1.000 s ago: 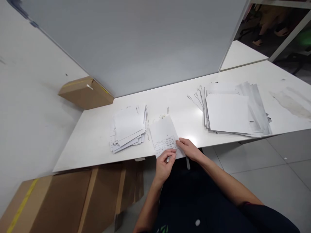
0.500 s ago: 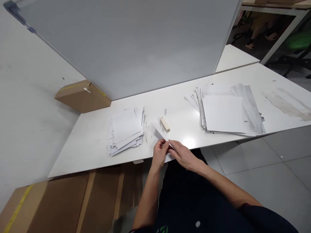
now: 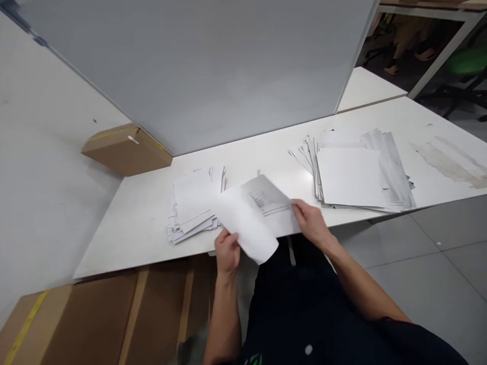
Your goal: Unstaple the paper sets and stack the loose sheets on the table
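Observation:
Between my two hands is paper (image 3: 249, 225), held above the table's front edge. Its left part is blank and curls at the lower end. The right part shows grey printed lines; whether this is one folded sheet or two pieces I cannot tell. My left hand (image 3: 227, 252) pinches the left edge, fingers closed. At the right corner, the thumb and fingers of my right hand (image 3: 312, 222) are closed on the printed part. A loose stack of paper (image 3: 194, 200) lies left of the held paper. To the right sits a larger, untidy stack of paper (image 3: 350, 175).
The white table (image 3: 125, 228) runs along a large grey-white panel (image 3: 205, 76). A cardboard box (image 3: 129, 149) stands at the table's back left. Bigger cardboard boxes (image 3: 102, 314) are below the front edge. At upper right are a green chair (image 3: 470, 61) and another person's legs.
My hands have moved apart, left hand leftward and right hand rightward. The paper has spread open, showing print. It now covers the small cream-coloured object that lay on the table.

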`<state>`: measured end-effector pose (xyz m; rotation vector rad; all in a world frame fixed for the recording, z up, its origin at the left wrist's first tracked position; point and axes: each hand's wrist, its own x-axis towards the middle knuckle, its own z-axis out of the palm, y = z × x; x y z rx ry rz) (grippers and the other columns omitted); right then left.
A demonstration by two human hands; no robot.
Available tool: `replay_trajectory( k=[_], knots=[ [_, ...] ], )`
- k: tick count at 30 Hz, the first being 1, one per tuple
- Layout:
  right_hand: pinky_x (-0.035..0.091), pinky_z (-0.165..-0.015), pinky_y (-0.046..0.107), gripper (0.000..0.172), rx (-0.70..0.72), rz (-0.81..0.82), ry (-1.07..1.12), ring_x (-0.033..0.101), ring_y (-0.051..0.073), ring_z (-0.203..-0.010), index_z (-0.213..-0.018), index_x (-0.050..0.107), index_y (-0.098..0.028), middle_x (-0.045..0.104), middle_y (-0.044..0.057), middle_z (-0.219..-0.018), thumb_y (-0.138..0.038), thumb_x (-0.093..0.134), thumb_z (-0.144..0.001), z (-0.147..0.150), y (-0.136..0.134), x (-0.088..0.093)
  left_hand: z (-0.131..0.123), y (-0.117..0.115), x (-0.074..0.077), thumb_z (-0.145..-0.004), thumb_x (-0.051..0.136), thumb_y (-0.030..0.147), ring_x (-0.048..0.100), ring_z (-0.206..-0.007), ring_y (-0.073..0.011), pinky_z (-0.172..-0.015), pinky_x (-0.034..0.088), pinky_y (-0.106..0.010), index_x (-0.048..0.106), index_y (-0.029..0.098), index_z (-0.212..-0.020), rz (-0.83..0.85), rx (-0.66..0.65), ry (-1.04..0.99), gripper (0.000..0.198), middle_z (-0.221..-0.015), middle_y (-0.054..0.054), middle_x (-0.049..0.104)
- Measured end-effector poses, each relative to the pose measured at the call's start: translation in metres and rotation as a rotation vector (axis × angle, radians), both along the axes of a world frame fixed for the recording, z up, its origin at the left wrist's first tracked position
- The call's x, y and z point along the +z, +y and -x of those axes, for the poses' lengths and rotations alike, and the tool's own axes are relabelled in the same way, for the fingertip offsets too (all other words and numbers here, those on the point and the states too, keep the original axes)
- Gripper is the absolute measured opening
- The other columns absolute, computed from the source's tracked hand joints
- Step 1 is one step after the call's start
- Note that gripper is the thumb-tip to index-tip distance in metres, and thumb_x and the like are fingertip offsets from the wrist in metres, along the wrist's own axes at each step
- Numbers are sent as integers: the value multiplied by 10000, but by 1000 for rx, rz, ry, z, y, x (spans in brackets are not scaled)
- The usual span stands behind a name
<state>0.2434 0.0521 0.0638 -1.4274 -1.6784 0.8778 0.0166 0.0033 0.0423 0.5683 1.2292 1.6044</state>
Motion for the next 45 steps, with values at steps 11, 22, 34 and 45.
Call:
replay_trajectory(
  k=[11, 22, 34, 45],
  knots=[
    [467, -620, 285, 281, 5, 248, 487, 599, 173, -733, -1037, 539, -221, 655, 33, -901, -407, 447, -846, -11, -8, 14, 7, -1, 6, -617, 504, 204, 598, -735, -179, -641, 458, -251, 661, 162, -759, -58, 101, 145, 216, -746, -4, 667],
    [429, -604, 304, 317, 59, 221, 0, 570, 198, -668, -1066, 524, -185, 623, 36, -743, -362, 349, -869, 23, -17, -28, -30, 5, -9, -795, 506, 403, 600, -970, -213, -788, 483, -317, 579, 140, -1037, 83, -66, 37, 365, -1056, -104, 636],
    [453, -854, 362, 360, 285, 224, 538, 560, 200, -980, -1150, 531, -219, 604, 58, -1079, -399, 489, -842, 6, -1, 7, -21, -1, 21, -690, 678, 355, 606, -971, -220, -873, 481, -345, 642, 176, -989, -119, -87, 466, 351, -952, -73, 676],
    [443, -831, 336, 254, 198, 13, 431, 556, 205, -959, -972, 588, -202, 602, 70, -1031, -400, 479, -854, 17, 2, -3, -31, 15, 18, -766, 611, 344, 597, -939, -190, -897, 441, -353, 629, 183, -919, -328, -36, 553, 223, -940, -76, 639]
  ],
)
